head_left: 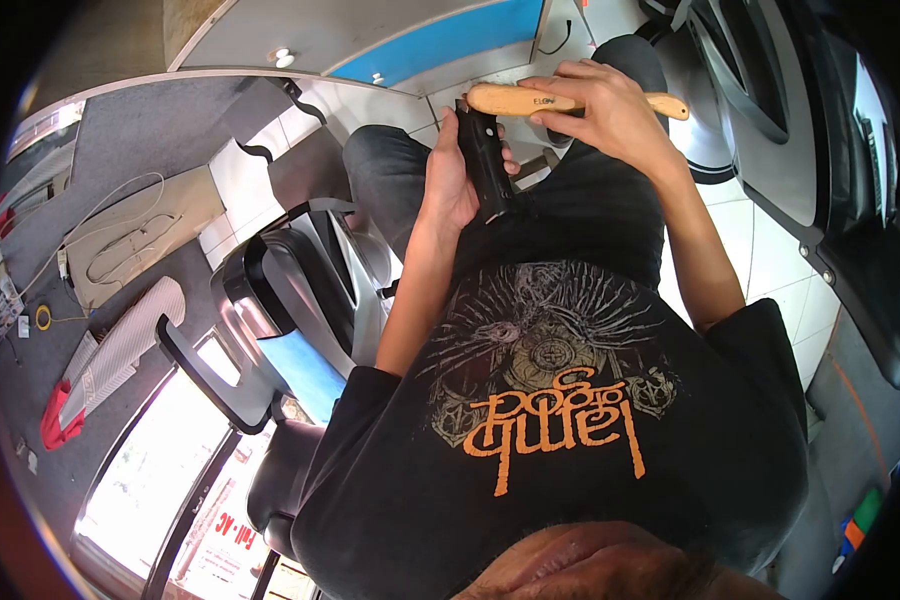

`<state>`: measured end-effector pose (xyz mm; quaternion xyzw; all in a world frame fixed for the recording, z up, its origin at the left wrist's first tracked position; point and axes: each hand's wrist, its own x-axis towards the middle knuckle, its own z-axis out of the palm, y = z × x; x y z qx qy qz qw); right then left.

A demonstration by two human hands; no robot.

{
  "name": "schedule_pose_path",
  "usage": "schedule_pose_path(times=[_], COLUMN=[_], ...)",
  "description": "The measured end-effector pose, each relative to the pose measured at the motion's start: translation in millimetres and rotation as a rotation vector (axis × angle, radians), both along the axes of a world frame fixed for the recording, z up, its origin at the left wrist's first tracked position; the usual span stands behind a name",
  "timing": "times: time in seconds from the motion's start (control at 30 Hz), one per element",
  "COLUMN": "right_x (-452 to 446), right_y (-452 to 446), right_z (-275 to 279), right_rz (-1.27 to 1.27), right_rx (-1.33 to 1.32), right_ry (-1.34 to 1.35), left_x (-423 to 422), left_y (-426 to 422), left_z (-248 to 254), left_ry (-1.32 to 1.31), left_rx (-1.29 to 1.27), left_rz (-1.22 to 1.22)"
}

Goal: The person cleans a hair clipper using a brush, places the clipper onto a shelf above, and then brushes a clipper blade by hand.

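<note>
- The left hand (452,180) is wrapping around a black handheld device (488,165), its thumb lying along the near side and fingertips showing on the far side; the grip is clamping on the device.
- The black handheld device is standing at a slight tilt above the lap, its upper end pointing toward the cabinet and its lower end reaching the dark clothing.
- The right hand (610,110) is closing over the handle of a pale wooden tool (510,98), thumb below and fingers above; the grip is clamping on the wood.
- The wooden tool is lying nearly level in the view, its broad, rounded head extending over the upper end of the device and its narrow, holed end projecting beyond the right hand. Its underside is mostly hidden; whether it is touching the device cannot be told.
- Small dark lettering is showing on the wooden tool, too small to read surely.
- The dark trousers (595,205) are spreading beneath both hands, and a black T-shirt (570,460) is displaying orange letters.
- Beyond the knees, a gray cabinet (230,45) is carrying a blue panel (440,45) and white knobs.
- White floor tiles (760,235) are showing between the right arm and a black-and-gray chair (790,120).
</note>
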<state>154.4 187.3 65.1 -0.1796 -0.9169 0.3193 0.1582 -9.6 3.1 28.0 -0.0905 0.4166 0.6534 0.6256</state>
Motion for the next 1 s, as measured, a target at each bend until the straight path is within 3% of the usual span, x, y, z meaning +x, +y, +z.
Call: schedule_pose_path(times=[0.3,0.5,0.7,0.9,1.0], right_x=[-1.8,3.6,1.5,4.3,8.9], right_y=[-4.9,1.0,-5.3,2.9,8.1], right_z=[8.6,-9.6,14.9,-5.6,-16.9], right_rz=[-0.018,-0.04,-0.071,-0.052,-0.117], right_rx=[-0.102,0.054,-0.099,-0.104,0.043], right_ry=[-0.036,-0.068,-0.033,-0.147,-0.043], left_x=[2.1,-1.9,-2.6,-1.6,-4.4], left_y=[-2.5,-4.0,-5.7,-2.2,-6.3], left_z=[-7.7,-11.3,-17.8,-12.6,-17.2], left_ry=[-0.044,-0.098,-0.148,-0.18,-0.207], left_rx=[0.004,0.032,0.084,0.095,0.116], left_rz=[0.044,0.066,0.08,0.109,0.12])
